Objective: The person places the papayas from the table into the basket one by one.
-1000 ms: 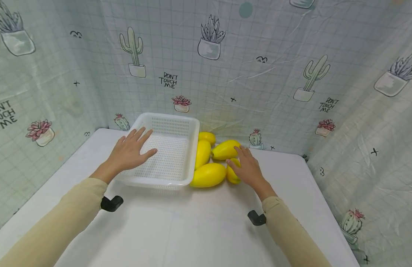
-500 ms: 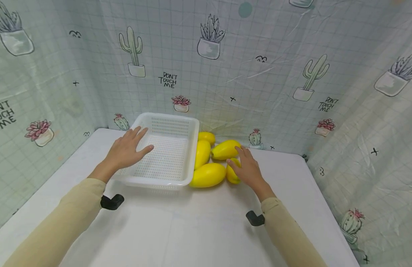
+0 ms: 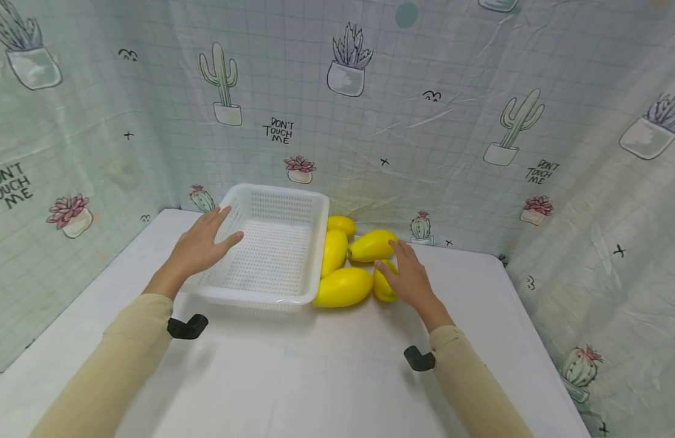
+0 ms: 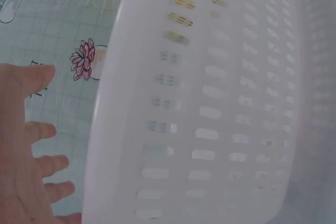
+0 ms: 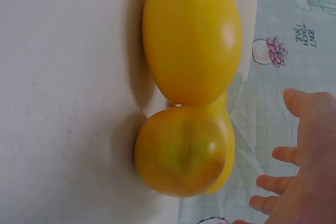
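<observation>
My left hand [image 3: 196, 248] hangs with spread fingers over the left side of a white plastic basket [image 3: 322, 243]. In the left wrist view that hand holds nothing beside the slotted basket wall [image 4: 210, 114]. My right hand [image 3: 410, 278] hovers, fingers relaxed and apart, over the rightmost of several smooth yellow mango-like fruits. That fruit [image 3: 384, 286] is partly hidden by the hand and shows a greenish end [image 5: 184, 156] in the right wrist view. A large oblong fruit [image 3: 344, 288] lies to its left, and another fruit [image 3: 373, 246] lies behind it, near my fingertips.
Against the basket's right side lie a yellow fruit [image 3: 334, 252] and a smaller-looking one [image 3: 342, 226] farther back. A white cloth covers the table [image 3: 315, 377]. A curtain [image 3: 403, 121] printed with cacti encloses the back and sides.
My left hand has drifted left, from over the inside of the basket toward its left rim. My right hand stays almost where it was; the fruits and basket keep their places.
</observation>
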The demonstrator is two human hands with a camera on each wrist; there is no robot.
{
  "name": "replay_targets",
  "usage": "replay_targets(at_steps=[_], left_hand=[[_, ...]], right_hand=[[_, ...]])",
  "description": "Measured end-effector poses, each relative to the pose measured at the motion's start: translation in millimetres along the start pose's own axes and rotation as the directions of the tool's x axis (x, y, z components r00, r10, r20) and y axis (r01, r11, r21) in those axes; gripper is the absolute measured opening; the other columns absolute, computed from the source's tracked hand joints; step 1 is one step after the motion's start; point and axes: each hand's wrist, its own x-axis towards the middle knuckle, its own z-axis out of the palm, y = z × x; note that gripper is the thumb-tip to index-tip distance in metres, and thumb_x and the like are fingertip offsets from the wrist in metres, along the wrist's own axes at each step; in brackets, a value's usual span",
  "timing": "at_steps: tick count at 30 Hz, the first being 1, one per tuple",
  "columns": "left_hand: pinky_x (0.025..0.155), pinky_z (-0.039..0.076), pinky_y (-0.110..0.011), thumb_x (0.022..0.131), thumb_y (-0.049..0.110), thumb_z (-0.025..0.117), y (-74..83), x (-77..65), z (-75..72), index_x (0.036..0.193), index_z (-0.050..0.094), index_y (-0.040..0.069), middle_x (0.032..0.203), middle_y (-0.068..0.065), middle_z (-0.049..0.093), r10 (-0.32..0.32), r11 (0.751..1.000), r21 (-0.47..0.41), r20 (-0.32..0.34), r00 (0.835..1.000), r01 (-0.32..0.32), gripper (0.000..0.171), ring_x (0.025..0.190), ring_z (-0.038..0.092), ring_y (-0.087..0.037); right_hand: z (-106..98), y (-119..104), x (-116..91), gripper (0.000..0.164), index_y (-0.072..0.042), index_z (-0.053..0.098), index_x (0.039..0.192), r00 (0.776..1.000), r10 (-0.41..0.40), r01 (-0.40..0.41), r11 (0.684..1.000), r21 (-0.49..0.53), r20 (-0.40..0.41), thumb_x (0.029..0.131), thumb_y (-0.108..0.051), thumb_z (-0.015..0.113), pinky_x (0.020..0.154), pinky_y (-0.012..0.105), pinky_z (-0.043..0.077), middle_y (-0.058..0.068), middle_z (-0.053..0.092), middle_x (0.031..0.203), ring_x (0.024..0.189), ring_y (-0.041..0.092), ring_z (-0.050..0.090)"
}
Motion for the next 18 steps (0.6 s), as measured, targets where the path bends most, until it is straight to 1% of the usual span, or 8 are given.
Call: replay_targets(at_steps=[3,6,9,13,15,18], left_hand=[[0.108,0.013,-0.074,0.096,0.062,0.036,-5.8,-1.0,-3.3,0.157,0.004,0.014,0.162,-0.022,0.005,-0.035,0.998,-0.052,0.014,0.999,0.036,0.084,0.146,0.008,-0.048],[0.109,0.016,-0.073,0.096,0.06,0.038,-11.7,-2.2,-5.8,0.157,0.003,0.016,0.162,-0.022,0.006,-0.054,0.991,-0.124,0.023,0.998,0.057,0.083,0.146,0.01,-0.048],[0.104,0.029,-0.071,0.097,0.058,0.04,-17.0,-4.1,-7.1,0.157,0.002,0.019,0.161,-0.022,0.011,-0.053,0.98,-0.189,0.033,0.998,0.058,0.081,0.142,0.023,-0.049],[0.096,0.041,-0.069,0.097,0.057,0.039,-23.6,-6.7,-7.7,0.157,0.001,0.021,0.16,-0.022,0.014,-0.057,0.968,-0.243,0.053,0.997,0.069,0.08,0.133,0.036,-0.051],[0.095,0.042,-0.069,0.097,0.059,0.038,-27.9,-7.9,-7.5,0.157,-0.001,0.022,0.161,-0.022,0.012,-0.071,0.962,-0.257,0.072,0.995,0.087,0.08,0.132,0.036,-0.053],[0.098,0.038,-0.07,0.095,0.063,0.035,-34.9,-9.2,-6.7,0.156,-0.003,0.025,0.162,-0.021,0.008,-0.095,0.957,-0.263,0.103,0.99,0.12,0.081,0.135,0.032,-0.056]], right_hand=[[-1,0,0,0.075,-0.013,0.024,0.153,1.0,0.005,-0.005,1.0,0.012,0.004,0.096,-0.058,0.043,0.113,0.066,0.02,0.014,0.015,0.162,0.148,0.036,0.019],[-2,-1,-1,0.075,-0.013,0.024,0.153,1.0,0.012,-0.013,1.0,0.018,0.012,0.096,-0.058,0.043,0.113,0.066,0.019,0.015,0.015,0.162,0.148,0.036,0.018],[-2,0,-1,0.075,-0.013,0.024,0.153,1.0,0.022,-0.022,0.999,0.025,0.013,0.096,-0.058,0.043,0.113,0.066,0.019,0.015,0.015,0.162,0.148,0.036,0.017],[-1,2,0,0.076,-0.014,0.023,0.153,1.0,0.025,-0.025,0.999,0.023,0.003,0.096,-0.06,0.041,0.113,0.067,0.019,0.015,0.016,0.162,0.148,0.036,0.017],[0,3,1,0.076,-0.015,0.023,0.153,1.0,0.02,-0.02,1.0,0.022,0.0,0.095,-0.061,0.041,0.112,0.068,0.02,0.015,0.016,0.162,0.148,0.036,0.017],[0,4,1,0.076,-0.015,0.023,0.153,1.0,0.012,-0.012,1.0,0.028,-0.001,0.096,-0.061,0.04,0.111,0.069,0.02,0.015,0.016,0.162,0.148,0.037,0.017]])
